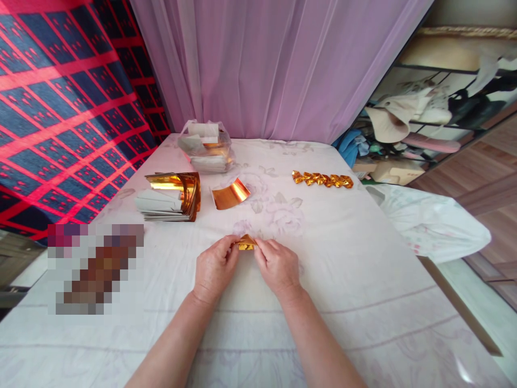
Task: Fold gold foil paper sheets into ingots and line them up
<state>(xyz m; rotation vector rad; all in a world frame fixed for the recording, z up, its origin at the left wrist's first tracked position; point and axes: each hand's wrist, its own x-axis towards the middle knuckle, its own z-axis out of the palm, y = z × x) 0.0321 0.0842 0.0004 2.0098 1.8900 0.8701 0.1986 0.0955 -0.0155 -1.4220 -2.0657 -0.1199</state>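
Between my two hands is a small folded piece of gold foil paper (246, 244), just above the flowered cloth. My left hand (215, 265) pinches its left end, and my right hand (278, 264) pinches the right end. Beyond them a single curved sheet of gold foil paper (231, 194) lies by itself. Left of that sheet sits a stack of foil sheets (169, 196), gold on one face and whitish on the other. A row of folded gold foil pieces (322, 179) lies at the far right of the table.
A clear plastic bag (205, 146) with more sheets stands at the back of the cloth-covered table (355, 302). A blurred-out patch (97, 269) covers something at the left. Purple curtain (258, 70) hangs behind. To the right are shelves with shoes and a white bag (440, 221).
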